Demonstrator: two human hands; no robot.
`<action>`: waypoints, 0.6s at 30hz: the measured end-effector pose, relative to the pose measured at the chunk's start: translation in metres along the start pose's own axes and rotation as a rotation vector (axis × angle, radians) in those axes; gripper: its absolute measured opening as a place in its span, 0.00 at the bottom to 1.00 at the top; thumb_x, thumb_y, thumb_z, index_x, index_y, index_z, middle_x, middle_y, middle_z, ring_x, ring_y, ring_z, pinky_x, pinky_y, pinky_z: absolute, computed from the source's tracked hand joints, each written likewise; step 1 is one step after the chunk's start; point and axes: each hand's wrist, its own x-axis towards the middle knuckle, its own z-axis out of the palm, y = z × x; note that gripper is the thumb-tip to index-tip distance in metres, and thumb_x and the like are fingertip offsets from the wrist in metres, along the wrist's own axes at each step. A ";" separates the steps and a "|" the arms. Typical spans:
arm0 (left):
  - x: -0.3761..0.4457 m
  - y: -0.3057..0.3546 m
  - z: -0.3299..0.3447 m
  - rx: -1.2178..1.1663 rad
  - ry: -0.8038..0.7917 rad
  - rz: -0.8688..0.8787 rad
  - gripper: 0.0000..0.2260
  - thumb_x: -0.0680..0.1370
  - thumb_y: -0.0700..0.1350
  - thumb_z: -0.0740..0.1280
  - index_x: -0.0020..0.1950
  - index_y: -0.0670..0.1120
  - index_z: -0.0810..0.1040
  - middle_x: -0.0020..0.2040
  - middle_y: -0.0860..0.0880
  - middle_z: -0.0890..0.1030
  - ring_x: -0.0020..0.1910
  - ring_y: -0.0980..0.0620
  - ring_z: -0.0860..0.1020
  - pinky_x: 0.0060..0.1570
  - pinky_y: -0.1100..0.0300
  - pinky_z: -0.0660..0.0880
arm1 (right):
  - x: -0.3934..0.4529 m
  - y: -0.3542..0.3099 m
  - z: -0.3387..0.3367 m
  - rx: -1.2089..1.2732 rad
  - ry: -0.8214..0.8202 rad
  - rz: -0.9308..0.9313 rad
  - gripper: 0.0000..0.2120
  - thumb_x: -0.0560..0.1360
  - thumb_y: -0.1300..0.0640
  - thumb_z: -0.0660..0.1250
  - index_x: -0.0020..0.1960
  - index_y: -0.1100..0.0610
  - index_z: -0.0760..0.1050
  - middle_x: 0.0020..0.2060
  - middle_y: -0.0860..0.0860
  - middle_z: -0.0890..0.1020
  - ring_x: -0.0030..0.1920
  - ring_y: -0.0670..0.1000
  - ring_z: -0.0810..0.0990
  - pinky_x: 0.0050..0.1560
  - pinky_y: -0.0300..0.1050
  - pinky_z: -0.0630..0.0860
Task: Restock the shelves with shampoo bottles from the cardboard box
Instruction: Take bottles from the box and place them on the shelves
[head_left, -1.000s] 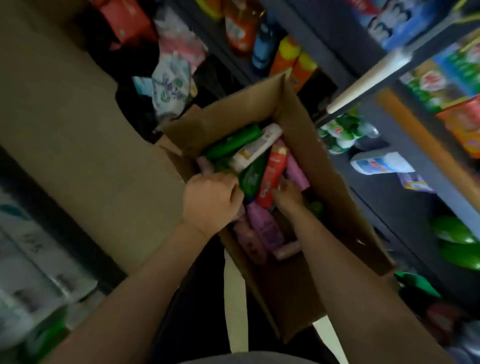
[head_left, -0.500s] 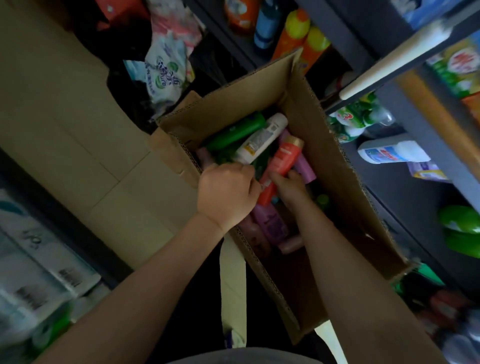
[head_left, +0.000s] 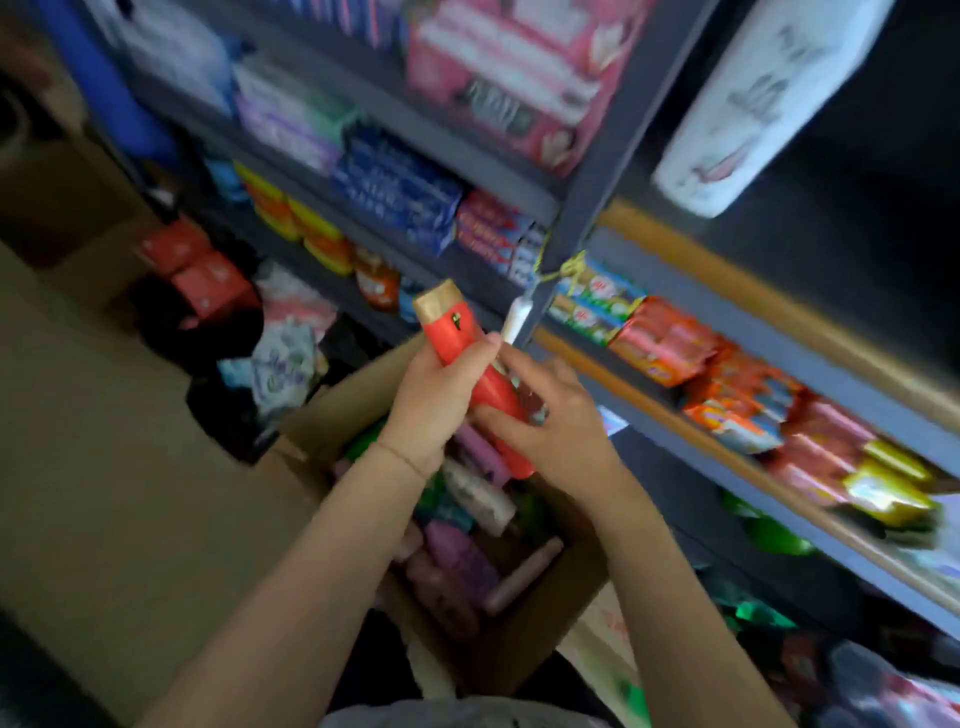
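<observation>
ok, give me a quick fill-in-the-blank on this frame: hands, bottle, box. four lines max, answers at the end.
1. Both hands hold a red bottle with a ____ cap.
2. The left hand grips the bottle nearer its ____ end than the right hand does.
3. The bottle is held above an open ____ box.
4. Most bottles left in the box are pink or ____.

Missing words: gold; cap; cardboard; purple
</observation>
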 end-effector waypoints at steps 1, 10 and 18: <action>-0.007 0.021 0.011 -0.034 -0.056 0.050 0.03 0.79 0.45 0.69 0.50 0.47 0.79 0.45 0.46 0.83 0.45 0.49 0.82 0.50 0.49 0.79 | -0.004 -0.015 -0.025 -0.009 0.063 -0.047 0.31 0.68 0.42 0.73 0.70 0.40 0.69 0.51 0.50 0.77 0.49 0.43 0.75 0.53 0.29 0.70; -0.096 0.168 0.153 0.063 -0.488 0.600 0.03 0.73 0.49 0.74 0.46 0.54 0.83 0.43 0.52 0.85 0.45 0.54 0.82 0.49 0.54 0.78 | -0.065 -0.090 -0.189 -0.134 0.685 -0.135 0.25 0.67 0.49 0.79 0.60 0.52 0.75 0.48 0.48 0.78 0.46 0.47 0.78 0.48 0.41 0.74; -0.145 0.222 0.270 0.197 -0.795 0.856 0.21 0.71 0.65 0.66 0.59 0.58 0.80 0.57 0.57 0.83 0.59 0.60 0.79 0.61 0.64 0.73 | -0.111 -0.106 -0.318 -0.201 1.094 -0.171 0.24 0.66 0.45 0.76 0.59 0.50 0.74 0.45 0.46 0.80 0.46 0.48 0.78 0.46 0.46 0.76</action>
